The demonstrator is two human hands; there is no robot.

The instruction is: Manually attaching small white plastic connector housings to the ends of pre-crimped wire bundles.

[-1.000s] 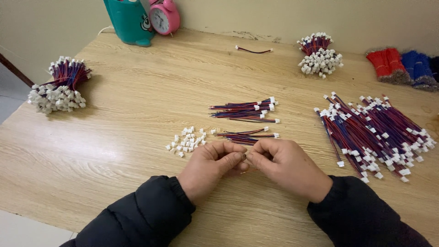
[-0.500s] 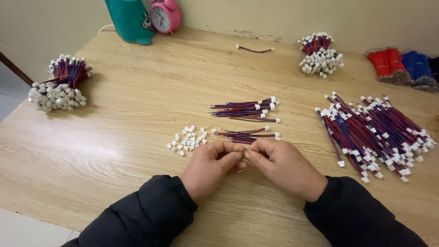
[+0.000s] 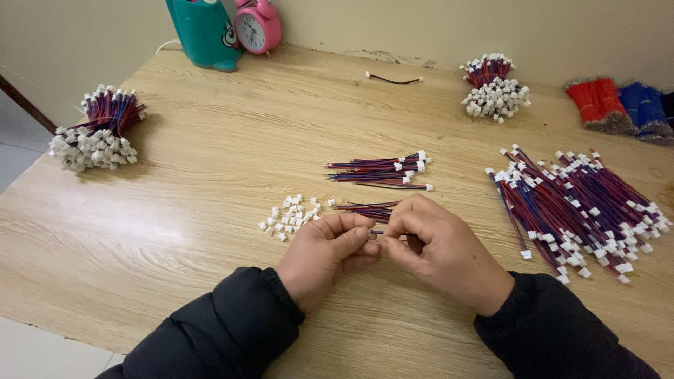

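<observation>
From my feed, both hands meet low at the middle of the wooden desk [image 3: 210, 161]. Left hand [image 3: 330, 256] and right hand [image 3: 439, 253] are pinched together, fingertips touching, each gripping an end of a thin red-and-blue wire [image 3: 375, 232]; what sits at the pinch point is too small to tell.

Just above the hands lies a small bunch of loose wires [image 3: 368, 209]. Left of it, a scatter of tiny white connectors [image 3: 291, 214] lies straight on the wood. Further up, a neat row of finished wires [image 3: 382, 170] with white ends.

Right side: a big fanned heap of wires [image 3: 579, 207]. Far left: a tied bundle [image 3: 98, 133]. Far top right: another tied bundle [image 3: 493, 88]; red and blue wire stock [image 3: 621, 105] at the edge.

Only container seen: a teal one [image 3: 203, 31] at the back, contents hidden, with a pink alarm clock [image 3: 258, 27] beside it.
</observation>
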